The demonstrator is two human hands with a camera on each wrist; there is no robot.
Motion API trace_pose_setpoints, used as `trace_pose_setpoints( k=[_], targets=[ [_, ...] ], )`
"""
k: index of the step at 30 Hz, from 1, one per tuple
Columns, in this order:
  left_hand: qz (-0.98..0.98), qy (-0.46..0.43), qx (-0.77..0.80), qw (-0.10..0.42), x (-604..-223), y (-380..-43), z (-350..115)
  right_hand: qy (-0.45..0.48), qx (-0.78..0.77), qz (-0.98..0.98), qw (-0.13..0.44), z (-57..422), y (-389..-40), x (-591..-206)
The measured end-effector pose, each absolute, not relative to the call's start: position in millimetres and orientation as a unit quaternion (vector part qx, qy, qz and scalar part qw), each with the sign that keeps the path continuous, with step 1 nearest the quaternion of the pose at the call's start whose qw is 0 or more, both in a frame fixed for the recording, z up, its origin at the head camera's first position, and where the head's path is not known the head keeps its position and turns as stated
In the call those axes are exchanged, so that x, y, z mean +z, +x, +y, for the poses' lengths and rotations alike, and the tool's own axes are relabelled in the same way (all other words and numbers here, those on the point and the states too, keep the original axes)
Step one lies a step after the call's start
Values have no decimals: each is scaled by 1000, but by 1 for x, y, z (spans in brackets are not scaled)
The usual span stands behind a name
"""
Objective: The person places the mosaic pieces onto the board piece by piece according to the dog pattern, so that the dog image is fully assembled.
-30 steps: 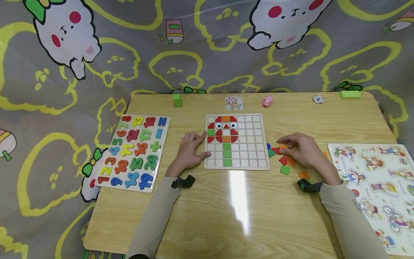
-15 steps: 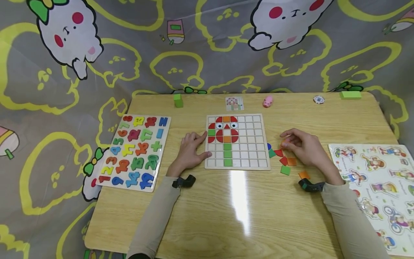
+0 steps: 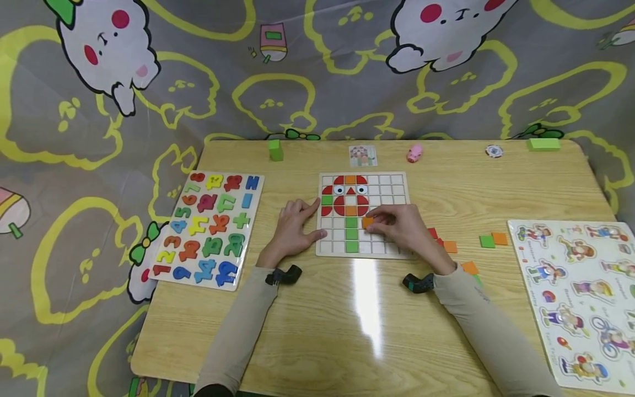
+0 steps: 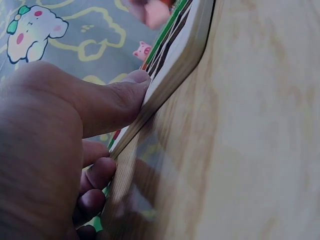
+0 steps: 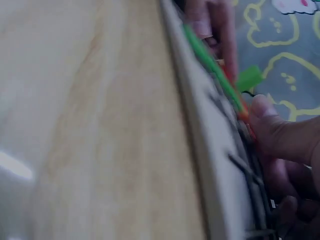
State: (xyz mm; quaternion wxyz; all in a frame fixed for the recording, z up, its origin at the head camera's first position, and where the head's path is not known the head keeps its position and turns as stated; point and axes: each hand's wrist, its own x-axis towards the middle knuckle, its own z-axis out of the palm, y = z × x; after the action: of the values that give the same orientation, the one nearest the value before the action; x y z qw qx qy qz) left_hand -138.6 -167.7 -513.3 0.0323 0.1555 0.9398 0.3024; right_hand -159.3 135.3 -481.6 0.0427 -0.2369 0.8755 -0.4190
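My right hand (image 3: 409, 227) pinches an orange square tile (image 3: 367, 222) between thumb and fingers, over the wooden grid board (image 3: 393, 190). The tile is just right of the column of green tiles (image 3: 351, 234), and whether it touches the board cannot be told. Red, orange and green pieces with two eye discs form a figure in the upper left cells. Along the board's left edge rests my left hand (image 3: 291, 229). In the left wrist view its thumb (image 4: 117, 102) presses the board's edge, with the other fingers beside it. The right wrist view is blurred.
Loose orange (image 3: 450, 246), red and green tiles lie right of the board, partly behind the right forearm. A number puzzle (image 3: 237, 193) stands left, a picture puzzle (image 3: 533, 259) right. Behind are a pattern card (image 3: 362, 156), a pink pig (image 3: 414, 153), a chip (image 3: 494, 151) and green blocks (image 3: 543, 144).
My right hand has picked up an orange tile from the loose pieces and carried it left over the board. The left hand has stayed at the board's left edge.
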Motion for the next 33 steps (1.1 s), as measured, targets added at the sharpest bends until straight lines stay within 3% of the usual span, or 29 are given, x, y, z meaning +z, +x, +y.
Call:
trace_pose_setpoints(
  k=[5, 14, 20, 26, 33],
  targets=[
    [942, 158, 295, 37, -513, -140, -169, -263, -385, 885, 8, 127, -162, -488],
    [942, 155, 296, 40, -511, -140, -169, -284, -396, 873, 10, 135, -164, -482],
    [942, 152, 295, 39, -513, -139, -167, -248, -380, 891, -5, 199, -155, -460],
    [943, 154, 294, 37, -513, -138, -167, -241, -301, 922, 39, 279, -130, -450],
    [940, 158, 301, 32, -513, -137, -165, -230, -270, 932, 78, 298, -120, -462]
  ],
)
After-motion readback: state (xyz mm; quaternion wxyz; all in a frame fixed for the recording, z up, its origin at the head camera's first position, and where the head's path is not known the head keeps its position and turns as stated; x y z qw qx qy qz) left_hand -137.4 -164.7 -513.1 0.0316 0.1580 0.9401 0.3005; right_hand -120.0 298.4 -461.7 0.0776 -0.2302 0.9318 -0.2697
